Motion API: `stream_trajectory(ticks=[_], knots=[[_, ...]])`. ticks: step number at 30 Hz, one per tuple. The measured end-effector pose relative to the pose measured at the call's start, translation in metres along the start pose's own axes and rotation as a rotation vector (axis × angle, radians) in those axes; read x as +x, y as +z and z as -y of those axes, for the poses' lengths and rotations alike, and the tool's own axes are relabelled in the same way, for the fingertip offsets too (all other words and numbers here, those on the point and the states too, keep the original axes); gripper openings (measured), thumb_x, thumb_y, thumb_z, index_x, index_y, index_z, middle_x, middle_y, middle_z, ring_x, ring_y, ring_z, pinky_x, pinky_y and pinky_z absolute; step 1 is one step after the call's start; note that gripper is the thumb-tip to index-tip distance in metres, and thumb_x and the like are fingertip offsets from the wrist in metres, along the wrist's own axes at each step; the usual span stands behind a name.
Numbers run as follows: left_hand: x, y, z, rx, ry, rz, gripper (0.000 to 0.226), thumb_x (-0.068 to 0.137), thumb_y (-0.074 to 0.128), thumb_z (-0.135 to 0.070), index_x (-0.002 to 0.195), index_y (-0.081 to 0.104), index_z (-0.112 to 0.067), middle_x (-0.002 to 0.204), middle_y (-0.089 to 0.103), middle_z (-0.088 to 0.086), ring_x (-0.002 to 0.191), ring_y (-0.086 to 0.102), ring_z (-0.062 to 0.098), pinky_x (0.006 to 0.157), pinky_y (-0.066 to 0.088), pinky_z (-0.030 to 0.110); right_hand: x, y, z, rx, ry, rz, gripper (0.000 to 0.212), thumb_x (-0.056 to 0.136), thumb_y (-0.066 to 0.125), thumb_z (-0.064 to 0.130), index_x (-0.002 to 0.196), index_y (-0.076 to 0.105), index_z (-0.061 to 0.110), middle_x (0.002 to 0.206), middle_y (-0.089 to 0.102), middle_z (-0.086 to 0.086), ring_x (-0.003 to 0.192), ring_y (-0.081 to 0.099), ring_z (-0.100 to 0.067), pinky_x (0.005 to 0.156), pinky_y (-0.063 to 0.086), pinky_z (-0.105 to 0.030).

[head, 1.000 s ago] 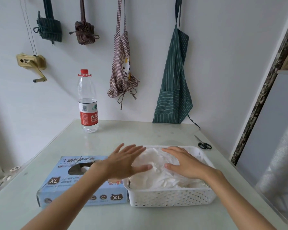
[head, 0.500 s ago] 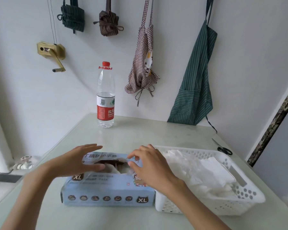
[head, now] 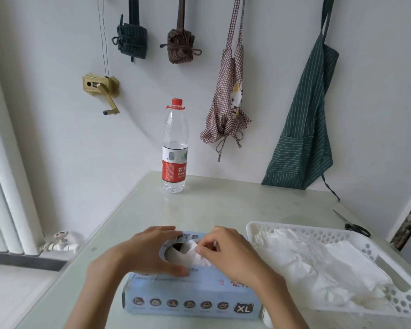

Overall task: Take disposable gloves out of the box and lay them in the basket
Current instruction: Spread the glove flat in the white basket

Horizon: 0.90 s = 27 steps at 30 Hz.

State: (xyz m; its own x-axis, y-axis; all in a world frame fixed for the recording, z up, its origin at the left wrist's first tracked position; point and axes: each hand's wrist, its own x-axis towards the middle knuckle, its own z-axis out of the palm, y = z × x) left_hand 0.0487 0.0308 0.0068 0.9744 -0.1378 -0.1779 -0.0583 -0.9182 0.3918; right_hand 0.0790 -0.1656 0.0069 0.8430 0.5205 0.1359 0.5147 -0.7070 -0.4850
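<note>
A light blue glove box (head: 190, 298) marked XL lies on the table in front of me. My left hand (head: 150, 252) lies over the left part of its top, thumb along the front edge beside the oval opening. My right hand (head: 228, 252) pinches a white glove (head: 188, 254) that sticks out of the opening. To the right stands a white perforated basket (head: 403, 298) holding a pile of several white gloves (head: 306, 260).
A water bottle (head: 175, 150) with a red cap stands at the back of the table. Black scissors (head: 356, 225) lie at the far right edge. Aprons (head: 304, 129) hang on the wall. A radiator (head: 5, 186) stands at the left.
Both hands left the basket and moved left to the box. My left hand now rests on the box top and my right hand has pinched a glove at the opening.
</note>
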Motion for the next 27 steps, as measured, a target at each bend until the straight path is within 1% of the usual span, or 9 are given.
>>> stream_trajectory(ticks=[2, 5, 9, 11, 13, 17, 22, 25, 27], knots=[[0.0, -0.003, -0.002, -0.015, 0.029, -0.034, 0.093, 0.072, 0.067, -0.062, 0.148, 0.018, -0.038, 0.156, 0.015, -0.018, 0.144, 0.013, 0.007, 0.117, 0.015, 0.031, -0.001, -0.005, -0.001, 0.0, -0.045, 0.008, 0.023, 0.096, 0.05, 0.038, 0.091, 0.069, 0.025, 0.091, 0.053, 0.012, 0.074, 0.049, 0.0, 0.068, 0.04, -0.022], [-0.001, -0.008, -0.009, -0.116, 0.129, -0.11, 0.078, 0.075, 0.069, -0.051, 0.142, 0.03, -0.041, 0.143, 0.031, -0.024, 0.134, 0.028, -0.001, 0.112, 0.025, 0.024, -0.003, -0.005, -0.004, 0.036, -0.069, -0.049, 0.022, 0.096, 0.049, 0.041, 0.092, 0.067, 0.03, 0.082, 0.051, 0.017, 0.07, 0.049, 0.003, 0.062, 0.037, -0.018], [0.006, -0.005, -0.014, -0.275, 0.236, -0.249, 0.027, 0.08, 0.071, -0.04, 0.105, 0.068, -0.031, 0.101, 0.067, -0.023, 0.094, 0.061, -0.008, 0.092, 0.051, 0.024, -0.002, 0.002, -0.005, 0.098, -0.073, -0.258, 0.027, 0.088, 0.059, 0.048, 0.08, 0.071, 0.025, 0.072, 0.063, 0.012, 0.067, 0.054, -0.007, 0.062, 0.045, -0.023], [0.011, -0.001, -0.013, -0.302, 0.215, -0.35, 0.012, 0.081, 0.07, -0.039, 0.09, 0.072, -0.031, 0.086, 0.071, -0.019, 0.083, 0.065, -0.004, 0.084, 0.054, 0.029, -0.002, 0.003, -0.006, 0.205, -0.047, -0.37, 0.03, 0.083, 0.063, 0.052, 0.074, 0.069, 0.025, 0.069, 0.063, 0.01, 0.065, 0.054, -0.008, 0.061, 0.046, -0.026], [0.013, -0.001, -0.011, -0.278, 0.175, -0.432, 0.005, 0.084, 0.067, -0.04, 0.084, 0.069, -0.036, 0.083, 0.07, -0.02, 0.081, 0.065, -0.005, 0.083, 0.054, 0.031, -0.004, -0.003, -0.007, 0.28, 0.004, -0.366, 0.032, 0.077, 0.063, 0.062, 0.081, 0.066, 0.03, 0.075, 0.063, 0.011, 0.068, 0.054, -0.003, 0.063, 0.046, -0.021], [0.012, -0.005, -0.007, -0.318, 0.147, -0.458, 0.009, 0.087, 0.062, -0.037, 0.086, 0.07, -0.032, 0.084, 0.071, -0.02, 0.08, 0.066, -0.004, 0.083, 0.055, 0.035, -0.01, -0.011, -0.014, 0.061, 0.096, -0.132, 0.034, 0.077, 0.066, 0.058, 0.099, 0.062, 0.032, 0.097, 0.057, 0.016, 0.089, 0.047, 0.003, 0.067, 0.035, -0.01], [0.011, -0.005, 0.002, -0.156, -0.015, -0.381, 0.013, 0.089, 0.058, -0.043, 0.09, 0.069, -0.036, 0.091, 0.068, -0.021, 0.09, 0.065, 0.002, 0.087, 0.053, 0.036, -0.006, -0.014, -0.017, 0.09, 0.081, -0.162, 0.016, 0.09, 0.061, 0.039, 0.086, 0.072, 0.027, 0.08, 0.064, 0.02, 0.081, 0.055, 0.003, 0.067, 0.041, -0.019], [0.01, -0.006, -0.004, -0.219, 0.037, -0.454, 0.043, 0.087, 0.042, -0.062, 0.114, 0.062, -0.035, 0.109, 0.059, -0.024, 0.105, 0.058, 0.001, 0.094, 0.048, 0.033, -0.007, -0.016, -0.017, 0.107, 0.059, -0.154, 0.019, 0.093, 0.056, 0.036, 0.084, 0.072, 0.029, 0.08, 0.066, 0.019, 0.086, 0.06, 0.001, 0.078, 0.049, -0.026], [0.005, -0.009, -0.013, -0.326, 0.153, -0.41, 0.065, 0.074, 0.044, -0.079, 0.123, 0.054, -0.037, 0.12, 0.054, -0.026, 0.112, 0.052, -0.005, 0.096, 0.043, 0.025, -0.006, -0.015, -0.012, 0.118, 0.023, -0.22, 0.015, 0.09, 0.061, 0.037, 0.084, 0.073, 0.028, 0.078, 0.069, 0.02, 0.081, 0.062, 0.002, 0.075, 0.051, -0.025]])
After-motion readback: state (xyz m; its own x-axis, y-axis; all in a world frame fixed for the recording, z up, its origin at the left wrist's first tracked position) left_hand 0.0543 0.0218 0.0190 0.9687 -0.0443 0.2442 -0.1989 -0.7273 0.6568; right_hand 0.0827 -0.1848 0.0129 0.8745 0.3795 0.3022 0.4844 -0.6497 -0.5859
